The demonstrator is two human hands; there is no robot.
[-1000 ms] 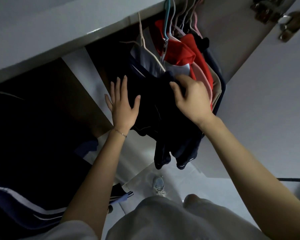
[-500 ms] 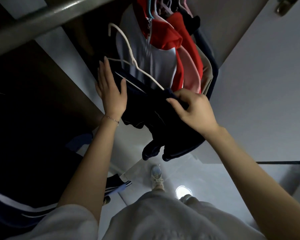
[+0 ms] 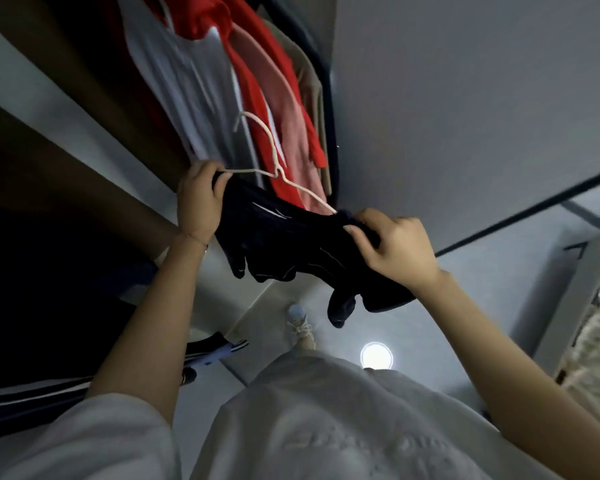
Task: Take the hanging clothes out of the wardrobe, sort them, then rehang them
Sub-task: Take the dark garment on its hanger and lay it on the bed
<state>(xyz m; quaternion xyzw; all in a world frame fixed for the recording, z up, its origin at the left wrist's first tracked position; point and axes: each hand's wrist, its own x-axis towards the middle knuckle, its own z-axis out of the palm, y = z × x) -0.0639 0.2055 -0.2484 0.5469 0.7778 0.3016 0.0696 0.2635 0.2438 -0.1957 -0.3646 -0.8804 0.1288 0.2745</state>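
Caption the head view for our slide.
Left hand and right hand grip a navy garment on a white wire hanger.

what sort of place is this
Probably a home bedroom or dressing area, at an open wardrobe. Red, pink and white hanging clothes hang in it, the left hand and right hand grip a dark garment on a white hanger, and a tall wardrobe door stands beside them.

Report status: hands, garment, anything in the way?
Left hand grips dark garment at hanger end. Right hand pinches its other end. Hanging clothes close behind, nothing blocking.
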